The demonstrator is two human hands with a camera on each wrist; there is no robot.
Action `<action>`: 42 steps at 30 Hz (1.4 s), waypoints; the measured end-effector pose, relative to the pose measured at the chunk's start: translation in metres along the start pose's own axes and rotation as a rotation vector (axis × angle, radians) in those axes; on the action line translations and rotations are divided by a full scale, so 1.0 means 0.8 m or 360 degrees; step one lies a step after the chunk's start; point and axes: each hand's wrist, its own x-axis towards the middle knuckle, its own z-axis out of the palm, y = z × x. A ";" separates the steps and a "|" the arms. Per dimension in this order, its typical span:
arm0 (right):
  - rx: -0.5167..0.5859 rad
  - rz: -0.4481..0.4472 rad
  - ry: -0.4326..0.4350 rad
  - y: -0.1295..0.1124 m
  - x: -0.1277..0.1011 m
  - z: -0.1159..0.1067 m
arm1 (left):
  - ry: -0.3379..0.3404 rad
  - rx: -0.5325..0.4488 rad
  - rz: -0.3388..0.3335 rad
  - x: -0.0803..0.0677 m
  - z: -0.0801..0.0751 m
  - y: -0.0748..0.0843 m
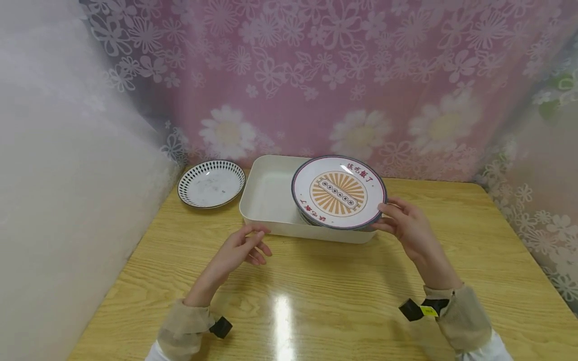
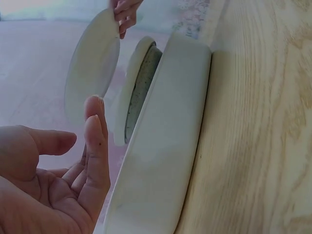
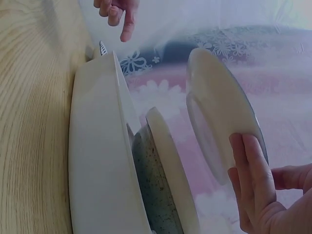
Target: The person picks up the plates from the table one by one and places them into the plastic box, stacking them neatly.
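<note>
Right hand (image 1: 408,226) is gripping the sunburst plate (image 1: 338,192) by its rim, holding it w/ fingers beneath, just above other dishes (image 3: 161,180) stacked in the white bin (image 1: 271,193). Left hand (image 1: 241,248) is hovering empty nr the bin's front wall, fingers loosely bent. Striped plate (image 1: 210,183) is sitting on the table (image 1: 316,296), left of bin.

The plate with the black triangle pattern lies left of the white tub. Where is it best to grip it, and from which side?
Probably at the near right rim of the black-triangle plate, coming in with the left hand, thumb on top and fingers under. It lies flat on the wooden table, its rim flares upward, and the white tub crowds its right side.
</note>
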 end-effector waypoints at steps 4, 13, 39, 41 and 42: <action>0.0021 0.0045 0.0059 -0.002 0.007 -0.003 | 0.0008 0.0000 -0.0009 0.000 -0.001 -0.005; 0.0109 0.0093 0.0115 0.001 0.017 -0.009 | 0.0012 0.0003 -0.0015 0.000 0.000 -0.011; 0.0074 0.0099 0.0126 0.011 0.026 -0.013 | 0.0000 0.0014 -0.0009 0.003 -0.001 -0.014; 0.0076 0.0097 0.0123 0.011 0.026 -0.013 | 0.0023 0.0013 -0.0015 0.003 0.000 -0.014; 0.0078 0.0097 0.0120 0.012 0.026 -0.013 | 0.0040 0.0013 -0.0016 0.003 0.000 -0.013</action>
